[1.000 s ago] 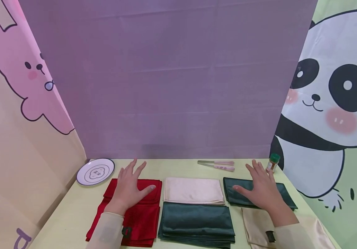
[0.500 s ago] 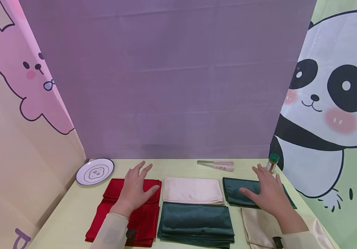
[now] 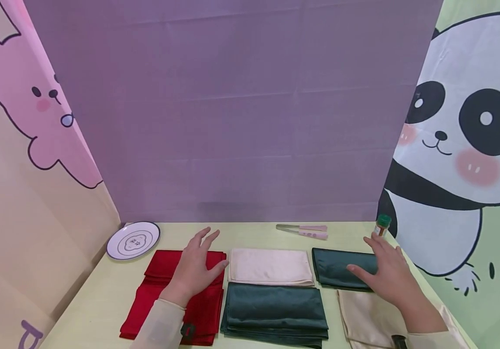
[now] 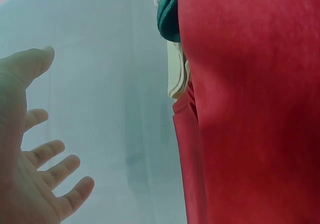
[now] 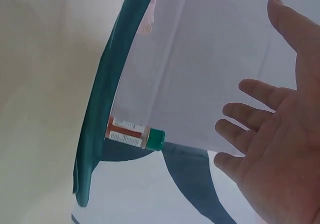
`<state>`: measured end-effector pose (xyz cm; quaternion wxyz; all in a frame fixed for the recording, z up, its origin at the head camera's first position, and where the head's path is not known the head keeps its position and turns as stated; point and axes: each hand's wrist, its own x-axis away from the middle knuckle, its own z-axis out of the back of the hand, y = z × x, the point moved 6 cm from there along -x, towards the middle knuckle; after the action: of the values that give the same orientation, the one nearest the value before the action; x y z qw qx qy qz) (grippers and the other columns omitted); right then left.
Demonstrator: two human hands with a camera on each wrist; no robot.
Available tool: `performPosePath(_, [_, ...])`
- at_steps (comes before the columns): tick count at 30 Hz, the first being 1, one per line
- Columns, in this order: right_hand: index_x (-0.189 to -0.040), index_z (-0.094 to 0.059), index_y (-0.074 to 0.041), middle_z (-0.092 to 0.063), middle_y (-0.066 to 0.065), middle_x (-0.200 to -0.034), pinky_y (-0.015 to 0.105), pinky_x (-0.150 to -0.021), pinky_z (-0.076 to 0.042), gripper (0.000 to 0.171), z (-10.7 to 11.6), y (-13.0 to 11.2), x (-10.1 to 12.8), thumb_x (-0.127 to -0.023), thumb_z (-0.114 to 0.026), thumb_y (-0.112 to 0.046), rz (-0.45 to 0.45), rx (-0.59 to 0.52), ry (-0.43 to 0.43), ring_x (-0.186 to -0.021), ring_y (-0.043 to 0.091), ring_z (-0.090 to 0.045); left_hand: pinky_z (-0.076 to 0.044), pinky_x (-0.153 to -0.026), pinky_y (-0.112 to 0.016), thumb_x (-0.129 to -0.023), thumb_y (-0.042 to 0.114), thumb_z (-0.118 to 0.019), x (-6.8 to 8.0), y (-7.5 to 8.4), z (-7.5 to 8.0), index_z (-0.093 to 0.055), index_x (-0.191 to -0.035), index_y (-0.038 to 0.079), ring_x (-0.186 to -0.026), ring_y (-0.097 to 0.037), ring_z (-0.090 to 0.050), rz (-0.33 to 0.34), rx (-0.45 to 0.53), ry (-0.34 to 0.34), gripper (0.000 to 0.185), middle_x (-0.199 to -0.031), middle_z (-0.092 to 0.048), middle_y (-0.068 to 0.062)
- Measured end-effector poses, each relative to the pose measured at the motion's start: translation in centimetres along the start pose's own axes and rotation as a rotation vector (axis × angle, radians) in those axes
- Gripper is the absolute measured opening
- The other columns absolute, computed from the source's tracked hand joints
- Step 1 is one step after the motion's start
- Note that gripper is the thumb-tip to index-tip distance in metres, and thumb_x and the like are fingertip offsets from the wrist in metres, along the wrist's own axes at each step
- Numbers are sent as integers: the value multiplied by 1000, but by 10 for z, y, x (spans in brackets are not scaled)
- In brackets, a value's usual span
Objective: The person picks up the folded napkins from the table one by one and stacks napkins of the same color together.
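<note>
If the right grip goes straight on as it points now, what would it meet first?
Probably the green-lidded jar; depth is unclear, so the right grip may pass above it.

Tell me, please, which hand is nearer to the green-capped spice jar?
Right. The right hand is raised on the near side of the spice jar, not touching it; the left hand is raised over the red cloths, far to the left.

No readable words. Plate (image 3: 118,246): central characters too small. Green-capped jar (image 5: 135,134): label print blurred. Left wall (image 3: 9,252): purple letter-like mark, cut off.
</note>
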<state>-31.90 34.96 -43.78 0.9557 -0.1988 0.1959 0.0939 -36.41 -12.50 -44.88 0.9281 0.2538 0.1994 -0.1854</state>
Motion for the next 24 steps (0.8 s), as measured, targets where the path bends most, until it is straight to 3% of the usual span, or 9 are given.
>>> performPosePath(13, [-149,-44,8,-37,40,-154,77,-102,-34,91,17,27,19,-92,-77,-54,-70,-3,-58,-135,63,-37,-49,-107,-57,-83,36,-89,2,23,-4,-45,-159,24,-140,-28,-47,-63,67,7,88,-160,-42,-6])
performPosePath(24, [-144,-45,12,-44,41,-144,73,-98,-38,82,25,55,38,-94,-78,-44,-108,-42,-21,-129,62,-42,-53,-104,-52,-83,32,-90,6,39,-13,-48,-156,23,-138,-27,-49,-102,166,-6,85,-157,-46,-5])
